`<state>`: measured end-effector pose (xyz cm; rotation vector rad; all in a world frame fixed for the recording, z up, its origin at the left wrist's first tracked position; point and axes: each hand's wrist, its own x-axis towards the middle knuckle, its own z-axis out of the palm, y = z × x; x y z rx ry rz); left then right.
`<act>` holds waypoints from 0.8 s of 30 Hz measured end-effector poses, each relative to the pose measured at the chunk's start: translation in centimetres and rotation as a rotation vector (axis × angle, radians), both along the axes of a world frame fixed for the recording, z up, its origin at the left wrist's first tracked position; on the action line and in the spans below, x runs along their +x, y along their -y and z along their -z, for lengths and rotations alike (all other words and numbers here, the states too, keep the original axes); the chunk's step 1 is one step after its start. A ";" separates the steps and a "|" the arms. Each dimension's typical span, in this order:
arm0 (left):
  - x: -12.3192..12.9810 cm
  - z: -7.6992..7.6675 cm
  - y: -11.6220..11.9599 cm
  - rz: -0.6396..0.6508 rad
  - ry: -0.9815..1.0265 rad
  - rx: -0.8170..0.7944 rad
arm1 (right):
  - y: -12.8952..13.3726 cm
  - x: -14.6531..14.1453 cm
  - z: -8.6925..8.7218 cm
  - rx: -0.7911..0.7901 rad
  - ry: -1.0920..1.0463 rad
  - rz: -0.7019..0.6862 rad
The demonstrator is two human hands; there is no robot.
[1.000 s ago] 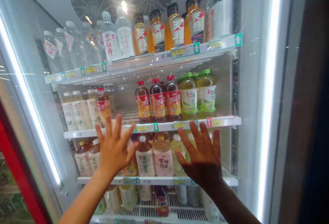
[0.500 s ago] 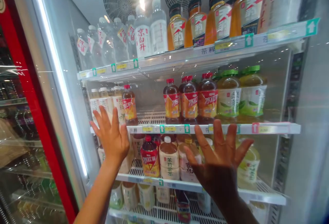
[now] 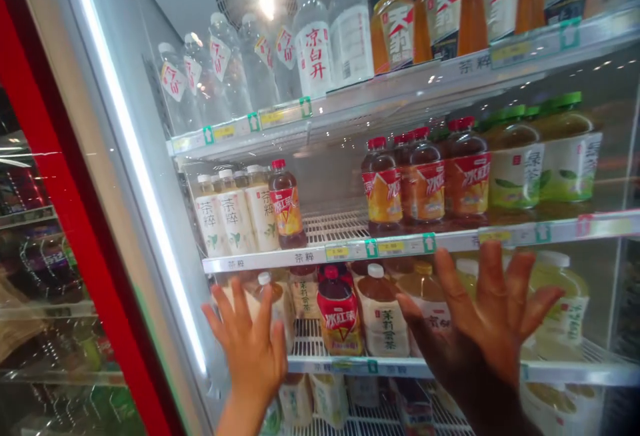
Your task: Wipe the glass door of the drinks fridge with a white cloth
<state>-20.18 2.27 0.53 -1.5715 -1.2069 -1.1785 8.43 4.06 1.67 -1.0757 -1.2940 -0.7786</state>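
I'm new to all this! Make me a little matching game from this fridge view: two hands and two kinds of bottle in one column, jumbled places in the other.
Column one
1. Left hand
2. Green-capped bottles
3. Right hand
4. Black-capped bottles

Column two
A. On the right part of the top shelf
B. In the right half of the picture, fingers spread
C. In the left half of the picture, fingers spread
D. On the right part of the second shelf from the top

Right pairs: 1-C, 2-D, 3-B, 4-A
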 end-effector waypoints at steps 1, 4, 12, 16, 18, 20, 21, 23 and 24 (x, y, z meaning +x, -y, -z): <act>0.1 1.6 0.2 0.035 -0.028 -0.016 | 0.0 -0.1 0.2 -0.003 0.001 0.007; 0.0 1.7 0.2 0.045 -0.109 -0.010 | 0.0 -0.5 0.5 -0.006 -0.006 0.017; 3.7 -1.0 -0.7 0.053 -0.087 0.026 | 0.4 0.2 1.0 -0.024 0.038 0.087; 8.6 1.2 -0.6 0.124 -0.270 0.038 | 0.2 3.2 1.3 -0.007 0.165 0.139; 11.2 -2.6 -1.0 0.148 -0.240 0.046 | 0.2 4.7 0.9 -0.015 0.200 0.146; 13.8 -6.5 -1.5 0.122 -0.190 0.097 | 0.3 6.2 0.4 -0.021 0.208 0.128; 15.0 -7.5 -1.7 0.118 -0.179 0.100 | 0.4 7.0 0.3 -0.025 0.210 0.114; 17.3 -6.6 -1.7 0.133 -0.233 0.079 | 0.5 8.9 0.1 -0.041 0.213 0.089; 18.2 -5.3 -1.5 0.151 -0.304 0.059 | 0.5 10.1 0.0 -0.042 0.218 0.085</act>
